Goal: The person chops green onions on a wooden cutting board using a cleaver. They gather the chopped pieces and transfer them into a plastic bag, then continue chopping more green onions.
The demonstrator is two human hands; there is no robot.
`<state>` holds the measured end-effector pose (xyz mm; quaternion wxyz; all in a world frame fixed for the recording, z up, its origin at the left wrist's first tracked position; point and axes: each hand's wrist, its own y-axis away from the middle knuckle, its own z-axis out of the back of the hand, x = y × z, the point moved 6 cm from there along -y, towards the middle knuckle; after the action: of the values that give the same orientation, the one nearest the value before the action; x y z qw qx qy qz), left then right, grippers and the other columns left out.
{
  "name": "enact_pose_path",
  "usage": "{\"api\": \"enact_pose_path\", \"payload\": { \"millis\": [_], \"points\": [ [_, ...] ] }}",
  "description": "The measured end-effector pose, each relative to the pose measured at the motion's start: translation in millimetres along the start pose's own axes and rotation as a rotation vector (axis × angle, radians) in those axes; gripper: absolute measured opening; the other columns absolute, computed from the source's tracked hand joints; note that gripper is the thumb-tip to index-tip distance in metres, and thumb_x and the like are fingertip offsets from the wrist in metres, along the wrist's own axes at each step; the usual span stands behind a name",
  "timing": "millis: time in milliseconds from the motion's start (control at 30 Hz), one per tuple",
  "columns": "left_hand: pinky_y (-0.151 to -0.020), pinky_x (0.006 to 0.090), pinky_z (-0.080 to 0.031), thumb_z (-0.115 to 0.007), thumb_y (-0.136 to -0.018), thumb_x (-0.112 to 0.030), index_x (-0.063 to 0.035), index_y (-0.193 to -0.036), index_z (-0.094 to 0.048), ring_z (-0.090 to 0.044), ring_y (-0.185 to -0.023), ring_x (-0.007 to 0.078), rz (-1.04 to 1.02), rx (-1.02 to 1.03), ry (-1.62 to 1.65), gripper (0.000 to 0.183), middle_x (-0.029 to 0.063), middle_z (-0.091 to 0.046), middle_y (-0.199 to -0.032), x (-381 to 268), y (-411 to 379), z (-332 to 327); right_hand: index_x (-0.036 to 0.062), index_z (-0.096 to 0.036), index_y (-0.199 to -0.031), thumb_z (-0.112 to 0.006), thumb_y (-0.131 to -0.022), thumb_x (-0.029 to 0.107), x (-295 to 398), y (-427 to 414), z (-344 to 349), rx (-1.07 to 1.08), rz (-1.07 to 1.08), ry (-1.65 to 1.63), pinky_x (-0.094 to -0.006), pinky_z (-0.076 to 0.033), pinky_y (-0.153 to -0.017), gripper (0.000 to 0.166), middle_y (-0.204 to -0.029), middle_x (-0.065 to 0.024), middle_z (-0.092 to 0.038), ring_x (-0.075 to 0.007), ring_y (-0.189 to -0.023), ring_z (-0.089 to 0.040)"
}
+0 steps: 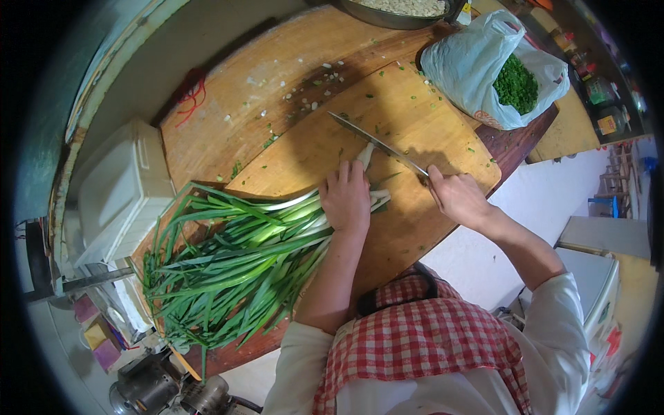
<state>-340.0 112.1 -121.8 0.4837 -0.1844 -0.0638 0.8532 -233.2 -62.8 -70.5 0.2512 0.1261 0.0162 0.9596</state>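
A large bunch of green onions (244,254) lies across the left part of a wooden cutting board (311,155), its leaves spread to the left. My left hand (346,197) grips the bunch near its white ends. One pale stalk end (367,155) sticks out past my fingers toward the blade. My right hand (459,197) is closed around the handle of a kitchen knife (371,137), whose blade points up and to the left. The blade runs just beyond the stalk end; whether they touch I cannot tell. Most of the handle is hidden by my fingers.
A white plastic bag (472,67) holding chopped greens (516,85) stands at the board's upper right. Behind is a metal pan (399,21) with pale pieces. A white plastic box (124,192) sits at the left, and red string (194,101) lies near the table's back edge. Green and white scraps are scattered about.
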Motion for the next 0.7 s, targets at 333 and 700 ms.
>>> {"api": "enact_pose_path", "payload": {
  "millis": [333,700],
  "points": [
    [-0.091,0.0449,-0.05,-0.065,-0.092,-0.022,-0.0155,-0.112,-0.063,-0.061,-0.105,0.0264,-0.038,-0.021,-0.026,0.021,0.0032,-0.06,-0.109,1.9,-0.6,-5.7,0.0002,-0.047,-0.099,-0.052,-0.098,0.011,-1.7,-4.9,6.3,0.09,-0.052,-0.023,-0.0557,-0.048,-0.055,0.012,-0.059,-0.0205,-0.058,-0.0448,-0.059,-0.062],
    [-0.086,0.0441,-0.052,-0.065,-0.091,-0.018,-0.0149,-0.112,-0.063,-0.06,-0.104,0.0268,-0.07,-0.008,0.006,0.021,0.0042,-0.06,-0.108,-3.0,-1.7,-4.8,-0.0007,-0.047,-0.103,-0.05,-0.099,0.014,-8.8,-2.9,6.3,0.141,-0.043,-0.033,-0.0573,-0.047,-0.057,0.015,-0.061,-0.0216,-0.058,-0.0473,-0.061,-0.061]
  ]
}}
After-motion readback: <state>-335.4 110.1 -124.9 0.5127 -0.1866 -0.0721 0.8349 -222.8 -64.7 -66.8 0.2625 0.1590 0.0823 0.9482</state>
